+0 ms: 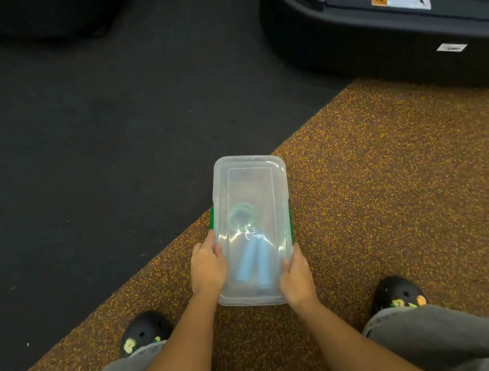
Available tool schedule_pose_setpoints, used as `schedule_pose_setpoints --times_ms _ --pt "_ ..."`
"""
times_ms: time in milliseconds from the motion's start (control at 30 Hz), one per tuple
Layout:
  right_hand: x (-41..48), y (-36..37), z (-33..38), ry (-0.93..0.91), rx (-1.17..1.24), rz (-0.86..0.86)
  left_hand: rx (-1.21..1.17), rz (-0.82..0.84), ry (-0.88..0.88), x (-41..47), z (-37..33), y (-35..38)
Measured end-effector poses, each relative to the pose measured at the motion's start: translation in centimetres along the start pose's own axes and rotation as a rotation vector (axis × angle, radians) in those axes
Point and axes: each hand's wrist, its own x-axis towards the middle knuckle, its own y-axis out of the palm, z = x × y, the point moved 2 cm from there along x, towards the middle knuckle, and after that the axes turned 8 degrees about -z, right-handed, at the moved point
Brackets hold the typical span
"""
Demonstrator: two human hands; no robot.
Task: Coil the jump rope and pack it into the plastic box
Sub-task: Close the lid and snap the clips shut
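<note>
A clear plastic box (246, 172) with its lid on sits on the speckled brown floor mat, straight in front of me. Green latches show at its two long sides. Through the lid I see the jump rope (250, 247): two light blue handles side by side at the near end and a pale green coil beyond them. My left hand (206, 266) grips the box's near left edge. My right hand (295, 275) grips its near right corner. Both hands have fingers curled over the lid's rim.
The brown mat (395, 195) meets black rubber flooring (74, 146) along a diagonal seam. A black machine base (390, 48) stands at the far right. Another dark shape lies at the top left. My knees and black clogs flank the box.
</note>
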Motion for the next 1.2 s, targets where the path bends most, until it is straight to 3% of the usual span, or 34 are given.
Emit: schedule_pose_setpoints --times_ms 400,667,1033,1200 --pt "-0.3 1.0 -0.5 0.066 -0.062 -0.095 -0.007 -0.049 -0.017 -0.2 0.4 0.1" --pt "-0.5 1.2 -0.8 0.107 0.034 -0.197 0.075 -0.105 -0.063 -0.8 0.4 0.7" --pt "0.1 1.0 -1.2 0.252 0.074 -0.186 0.102 -0.090 -0.124 -0.6 -0.1 0.4" --pt "-0.1 0.8 -0.2 0.177 0.045 -0.186 0.190 -0.099 -0.083 -0.6 -0.5 0.3"
